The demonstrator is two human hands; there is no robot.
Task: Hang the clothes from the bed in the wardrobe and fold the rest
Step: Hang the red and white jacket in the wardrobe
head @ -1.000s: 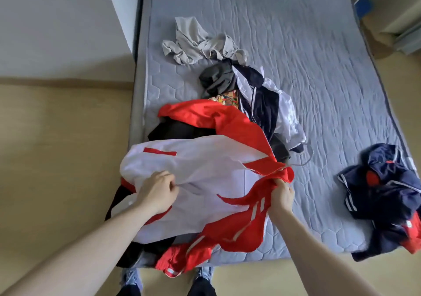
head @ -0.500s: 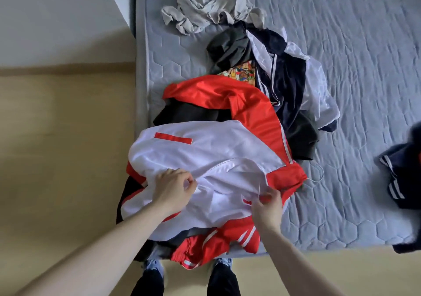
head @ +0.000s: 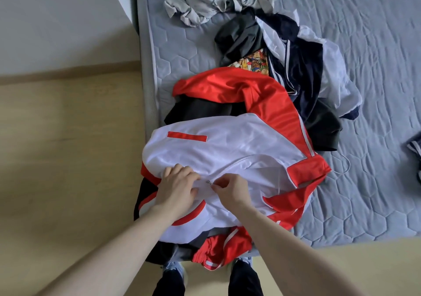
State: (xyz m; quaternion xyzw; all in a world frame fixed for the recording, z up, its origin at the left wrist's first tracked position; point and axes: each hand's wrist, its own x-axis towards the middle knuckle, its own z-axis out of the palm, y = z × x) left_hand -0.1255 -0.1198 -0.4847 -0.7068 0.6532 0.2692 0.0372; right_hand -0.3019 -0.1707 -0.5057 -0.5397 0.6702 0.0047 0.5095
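A white and red track jacket (head: 227, 149) lies spread on the near corner of the grey quilted bed (head: 364, 181), its lower part hanging over the edge. My left hand (head: 177, 186) grips the white fabric beside the zip. My right hand (head: 232, 187) pinches the small metal zip pull just to the right of it. Behind the jacket lies a heap of clothes: a navy and white jacket (head: 303, 67), a dark grey garment (head: 239, 35), a colourful printed piece (head: 252, 61) and a light grey garment (head: 211, 1).
A thin white hanger wire (head: 345, 167) pokes out at the jacket's right. Another navy garment (head: 414, 147) sits at the right frame edge. Wooden floor (head: 68, 159) runs left of the bed, a white wall (head: 57, 17) beyond. My feet stand at the bed's foot.
My right hand let go of the red hem and moved left to the zip pull, meeting my left hand. The view has shifted closer to the bed.
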